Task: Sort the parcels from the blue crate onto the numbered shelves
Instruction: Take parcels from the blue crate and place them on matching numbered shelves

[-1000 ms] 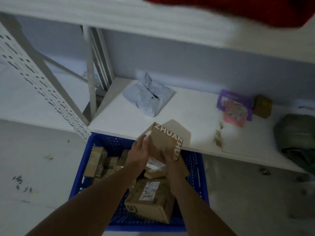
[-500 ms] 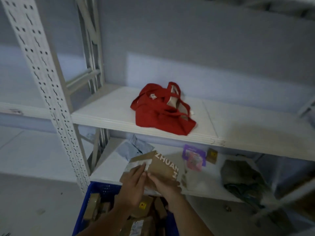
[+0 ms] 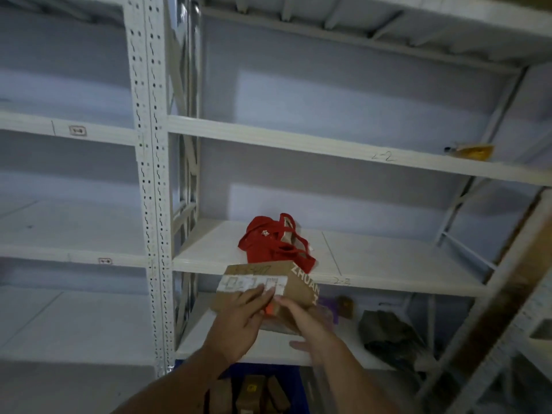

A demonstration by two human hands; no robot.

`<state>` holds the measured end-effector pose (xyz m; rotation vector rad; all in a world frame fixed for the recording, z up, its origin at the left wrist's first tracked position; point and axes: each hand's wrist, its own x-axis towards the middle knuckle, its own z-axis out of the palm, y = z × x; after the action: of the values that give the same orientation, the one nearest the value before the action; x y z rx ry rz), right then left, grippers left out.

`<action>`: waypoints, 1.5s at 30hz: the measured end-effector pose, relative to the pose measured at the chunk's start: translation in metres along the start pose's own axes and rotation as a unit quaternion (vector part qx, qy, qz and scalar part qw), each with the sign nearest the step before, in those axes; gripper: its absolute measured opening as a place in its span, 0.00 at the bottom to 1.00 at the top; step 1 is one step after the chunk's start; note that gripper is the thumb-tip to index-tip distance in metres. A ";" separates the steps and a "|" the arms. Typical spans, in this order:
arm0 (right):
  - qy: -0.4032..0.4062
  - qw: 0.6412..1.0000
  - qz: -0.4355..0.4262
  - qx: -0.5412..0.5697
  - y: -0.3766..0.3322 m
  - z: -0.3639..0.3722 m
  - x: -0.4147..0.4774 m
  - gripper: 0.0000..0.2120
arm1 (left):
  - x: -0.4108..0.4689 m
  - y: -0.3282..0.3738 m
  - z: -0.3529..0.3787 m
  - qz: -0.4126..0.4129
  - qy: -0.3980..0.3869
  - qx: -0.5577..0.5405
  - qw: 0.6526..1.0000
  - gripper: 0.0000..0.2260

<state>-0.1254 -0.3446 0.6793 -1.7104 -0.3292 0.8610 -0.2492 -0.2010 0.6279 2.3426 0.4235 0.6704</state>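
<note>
I hold a brown cardboard parcel (image 3: 298,283) with a white label and "ZHUAN" lettering in front of the shelf edge marked 2-3 (image 3: 342,280). My left hand (image 3: 239,321) grips its near left side, fingers on the label. My right hand (image 3: 310,324) grips the underside on the right. Part of the blue crate (image 3: 286,372) with several brown parcels (image 3: 251,392) shows at the bottom edge, below my arms. Another shelf edge higher up reads 2-2 (image 3: 382,156).
A red cloth bag (image 3: 274,243) lies on shelf 2-3 just behind the parcel. The lowest shelf carries a dark green bundle (image 3: 388,333) and small purple and brown items (image 3: 340,307). A yellow packet (image 3: 472,150) sits on shelf 2-2. A white perforated upright (image 3: 149,204) stands left.
My view has tilted up from the crate to the upper shelves. Both hands have lifted the parcel from above the crate to the level of shelf 2-3.
</note>
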 end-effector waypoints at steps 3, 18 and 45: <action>-0.016 0.999 -0.050 -0.008 -0.034 -0.014 -0.042 0.39 | 0.005 0.043 -0.050 -0.025 0.049 -0.048 0.997 0.17; -0.030 0.978 -0.202 0.047 -0.139 -0.099 -0.116 0.13 | 0.033 0.173 -0.167 -0.163 0.075 -0.420 0.890 0.14; -0.001 0.984 -0.143 0.103 -0.204 -0.077 -0.170 0.19 | 0.042 0.199 -0.215 -0.166 0.131 -0.429 0.878 0.24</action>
<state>-0.1473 -0.4377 0.9387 -1.4291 -0.4588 0.6619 -0.3121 -0.2190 0.9162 1.3051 0.4991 0.7965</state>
